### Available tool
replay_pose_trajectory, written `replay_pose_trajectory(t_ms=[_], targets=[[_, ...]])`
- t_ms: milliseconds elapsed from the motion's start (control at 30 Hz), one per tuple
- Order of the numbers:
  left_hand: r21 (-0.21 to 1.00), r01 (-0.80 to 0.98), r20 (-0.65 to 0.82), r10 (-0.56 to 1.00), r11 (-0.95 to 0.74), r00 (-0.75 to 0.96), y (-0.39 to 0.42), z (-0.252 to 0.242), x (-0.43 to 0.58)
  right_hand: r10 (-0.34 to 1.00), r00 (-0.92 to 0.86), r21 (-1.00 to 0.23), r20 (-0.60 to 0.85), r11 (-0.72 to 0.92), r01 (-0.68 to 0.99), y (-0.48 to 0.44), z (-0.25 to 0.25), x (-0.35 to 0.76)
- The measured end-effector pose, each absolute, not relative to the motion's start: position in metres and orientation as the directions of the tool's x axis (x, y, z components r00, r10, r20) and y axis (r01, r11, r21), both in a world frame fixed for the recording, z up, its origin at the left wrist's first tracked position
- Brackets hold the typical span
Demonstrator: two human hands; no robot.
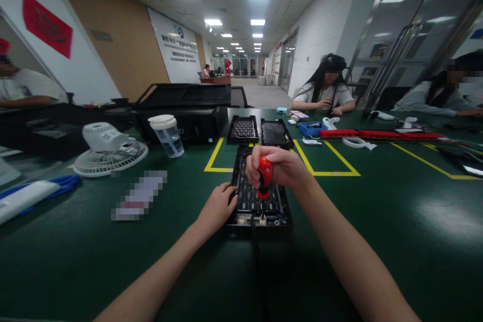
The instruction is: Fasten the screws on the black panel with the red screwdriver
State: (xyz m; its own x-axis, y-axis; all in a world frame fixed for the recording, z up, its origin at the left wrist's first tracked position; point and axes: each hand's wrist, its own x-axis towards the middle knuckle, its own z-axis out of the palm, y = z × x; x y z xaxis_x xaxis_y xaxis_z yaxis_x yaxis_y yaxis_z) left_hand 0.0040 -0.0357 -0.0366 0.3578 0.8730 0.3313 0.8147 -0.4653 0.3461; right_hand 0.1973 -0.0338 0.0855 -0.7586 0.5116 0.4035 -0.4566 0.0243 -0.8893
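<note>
In front of me on the green table lies a black rectangular case (287,210) with rows of dark rounded cells inside. My right hand (282,165) is closed around the red and black handle of a screwdriver (265,175), held upright over the case. Its thin shaft points down at the near end, where small pale parts (243,221) and wires sit; whether the tip touches a screw cannot be made out. My left hand (218,205) grips the left rim of the case, fingertips over the edge. A dark strap (255,241) runs from the near end toward me.
Two similar black trays (243,130) stand just beyond the case. To the left are a lidded plastic cup (166,133), a white fan (109,153) and a large black box (199,123). A blue bin (311,128) and tape roll (354,142) lie right. Other people sit around the table.
</note>
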Motion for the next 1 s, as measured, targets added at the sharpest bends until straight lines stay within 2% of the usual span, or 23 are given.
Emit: replay_pose_trajectory(t_ms=[200, 700, 1000], targets=[[0.356, 0.812, 0.326, 0.876, -0.463, 0.357, -0.034, -0.039, 0.003, 0.492, -0.768, -0.890, 0.410, 0.032, -0.454, -0.031, 0.084, 0.202], [0.373, 0.803, 0.312, 0.878, -0.465, 0.364, -0.034, -0.038, 0.002, 0.584, -0.741, -0.924, 0.332, 0.044, -0.379, -0.028, 0.087, 0.212], [0.374, 0.804, 0.320, 0.878, -0.462, 0.356, -0.035, -0.037, 0.002, 0.590, -0.746, -0.937, 0.308, 0.053, -0.346, -0.034, 0.096, 0.219]])
